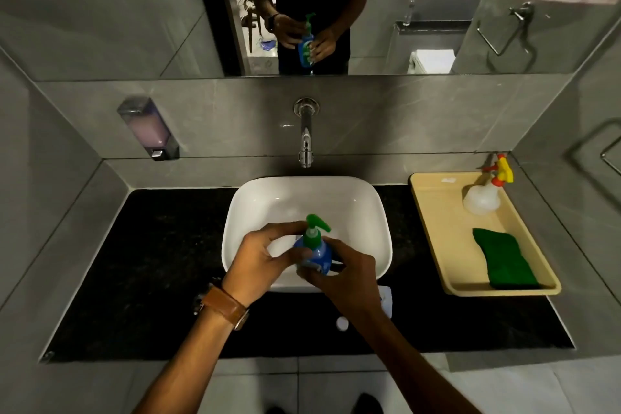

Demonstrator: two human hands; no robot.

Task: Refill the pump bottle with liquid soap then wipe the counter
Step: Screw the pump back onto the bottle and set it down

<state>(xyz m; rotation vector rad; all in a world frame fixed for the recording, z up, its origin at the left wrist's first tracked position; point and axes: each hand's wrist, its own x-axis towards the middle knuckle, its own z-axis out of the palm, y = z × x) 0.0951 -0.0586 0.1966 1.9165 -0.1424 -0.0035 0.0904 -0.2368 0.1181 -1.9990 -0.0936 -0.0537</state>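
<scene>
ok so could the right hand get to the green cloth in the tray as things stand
Probably not yet: the right hand is holding the pump bottle over the sink. Once it lets go, nothing lies over the green cloth in the tray.

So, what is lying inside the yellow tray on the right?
Inside the yellow tray there is a clear spray bottle with a red and yellow trigger at the far end, and a green cloth nearer. Whatever lies under the cloth is covered.

Arms: both bare to the elbow, no sleeves in view.
Left wrist: tan leather watch strap [224, 306] with a metal case at its edge.
Right wrist: bare.
Feet: dark shoes [368, 404] at the bottom edge.
</scene>
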